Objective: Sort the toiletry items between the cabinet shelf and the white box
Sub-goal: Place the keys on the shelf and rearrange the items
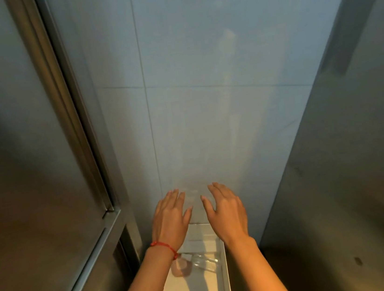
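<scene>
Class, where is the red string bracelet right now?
In the head view, the red bracelet circles the left wrist, just below the left hand, above the white box.

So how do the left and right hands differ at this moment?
The left hand has a red string bracelet at its wrist; the right hand has a bare wrist. The left sits nearer the metal door frame, the right nearer the steel panel. Both are open, fingers straight, empty, above the white box.
</scene>
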The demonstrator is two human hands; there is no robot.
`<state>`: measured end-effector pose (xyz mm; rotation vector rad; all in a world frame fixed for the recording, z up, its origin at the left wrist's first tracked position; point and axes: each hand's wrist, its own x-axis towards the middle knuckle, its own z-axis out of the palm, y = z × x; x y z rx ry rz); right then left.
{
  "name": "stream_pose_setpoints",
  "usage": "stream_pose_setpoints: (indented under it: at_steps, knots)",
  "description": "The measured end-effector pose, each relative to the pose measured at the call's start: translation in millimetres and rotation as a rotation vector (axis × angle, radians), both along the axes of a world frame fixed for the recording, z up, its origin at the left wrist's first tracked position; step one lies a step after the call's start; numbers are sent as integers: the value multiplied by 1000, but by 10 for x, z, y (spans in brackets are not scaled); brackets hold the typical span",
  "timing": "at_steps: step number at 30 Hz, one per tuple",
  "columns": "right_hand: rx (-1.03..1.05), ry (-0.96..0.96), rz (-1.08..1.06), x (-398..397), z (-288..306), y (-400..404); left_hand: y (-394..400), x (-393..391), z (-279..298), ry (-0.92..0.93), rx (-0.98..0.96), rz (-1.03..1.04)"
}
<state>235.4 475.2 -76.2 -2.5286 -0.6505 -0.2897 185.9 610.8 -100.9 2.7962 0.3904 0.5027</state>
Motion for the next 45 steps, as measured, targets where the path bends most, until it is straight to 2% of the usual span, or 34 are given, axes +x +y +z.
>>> stream_pose_setpoints:
  at_steps: [11, 20, 45]
  knots:
    - [78, -50, -4, -292, 729, -70, -155, -259, 663, -97, -11, -18]
    - [120, -85, 53, -622, 1107, -232, -206, -655, 1055, -87, 66, 45]
    - [80, -133, 403, -2032, 1484, -588, -907, -2601, 1675, -25, 179, 433]
